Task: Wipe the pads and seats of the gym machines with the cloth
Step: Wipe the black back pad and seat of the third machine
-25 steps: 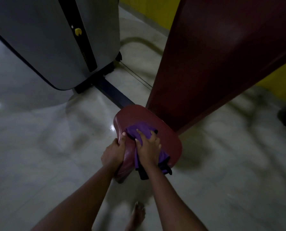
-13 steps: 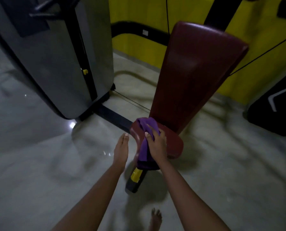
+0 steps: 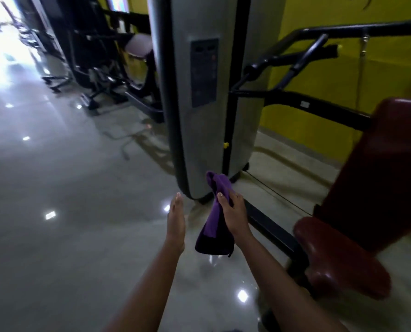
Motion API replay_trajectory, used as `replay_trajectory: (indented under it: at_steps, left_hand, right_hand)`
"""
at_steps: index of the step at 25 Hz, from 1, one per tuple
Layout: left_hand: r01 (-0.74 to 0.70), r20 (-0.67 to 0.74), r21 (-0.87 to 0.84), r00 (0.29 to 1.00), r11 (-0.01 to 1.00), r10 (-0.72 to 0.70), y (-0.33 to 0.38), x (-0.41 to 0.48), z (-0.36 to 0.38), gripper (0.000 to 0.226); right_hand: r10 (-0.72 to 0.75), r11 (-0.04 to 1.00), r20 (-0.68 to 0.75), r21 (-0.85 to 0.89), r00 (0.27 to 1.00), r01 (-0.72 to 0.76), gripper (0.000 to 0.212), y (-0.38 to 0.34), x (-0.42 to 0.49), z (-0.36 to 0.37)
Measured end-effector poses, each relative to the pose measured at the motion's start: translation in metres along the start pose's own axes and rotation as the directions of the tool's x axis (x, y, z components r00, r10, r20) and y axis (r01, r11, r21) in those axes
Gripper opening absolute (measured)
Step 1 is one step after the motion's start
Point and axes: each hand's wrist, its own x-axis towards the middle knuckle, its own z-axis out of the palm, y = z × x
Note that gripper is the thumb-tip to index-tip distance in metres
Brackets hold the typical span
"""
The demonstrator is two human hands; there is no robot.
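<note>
My right hand (image 3: 234,213) grips a purple cloth (image 3: 215,216) that hangs down in the air, clear of any pad. My left hand (image 3: 175,220) is held out beside it with straight fingers and touches nothing. The dark red seat (image 3: 338,257) and its tall dark red back pad (image 3: 386,176) stand to the right of both hands. Another machine with a pale seat pad (image 3: 140,45) stands further back on the left.
A grey weight-stack housing (image 3: 199,97) rises straight ahead, with black frame bars (image 3: 295,101) and a floor rail (image 3: 269,226) running to the red seat. Yellow wall (image 3: 331,75) lies behind. Glossy floor (image 3: 68,188) stretches left toward a bright doorway.
My right hand lifted the cloth off the red seat and my left hand let go of the seat's edge. The view swung left, putting the seat at the right.
</note>
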Motion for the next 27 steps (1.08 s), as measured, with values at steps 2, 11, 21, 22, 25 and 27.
replay_trajectory:
  at_steps: [2,11,21,22,25,27]
  left_hand:
    - [-0.009,-0.054,-0.020,0.999,1.000,0.008,0.014,0.037,-0.035,0.053]
    - [-0.129,-0.219,-0.008,0.968,0.992,0.124,0.121,0.254,-0.176,0.050]
    - [-0.203,-0.216,-0.046,0.958,0.978,0.189,0.230,0.509,-0.280,0.050]
    - [-0.204,-0.201,-0.045,0.961,0.978,0.191,0.241,0.536,-0.290,0.050]
    - [-0.196,-0.139,-0.035,0.972,0.980,0.189,0.275,0.615,-0.325,0.049]
    - [-0.197,-0.118,-0.022,0.974,0.980,0.193,0.299,0.665,-0.353,0.048]
  right_hand:
    - [-0.025,0.999,0.050,0.030,0.998,0.023,0.039,-0.015,0.026,0.045]
    - [-0.094,0.991,0.192,0.115,0.977,0.073,0.043,-0.113,0.195,0.264]
    - [-0.138,0.968,0.119,0.225,0.983,0.109,0.021,-0.229,0.398,0.451]
    - [-0.121,0.968,0.099,0.234,0.988,0.095,0.024,-0.238,0.419,0.471]
    - [-0.118,0.972,0.027,0.208,0.993,0.110,0.037,-0.271,0.471,0.529]
    - [-0.129,0.971,-0.002,0.204,0.992,0.126,0.037,-0.293,0.505,0.570]
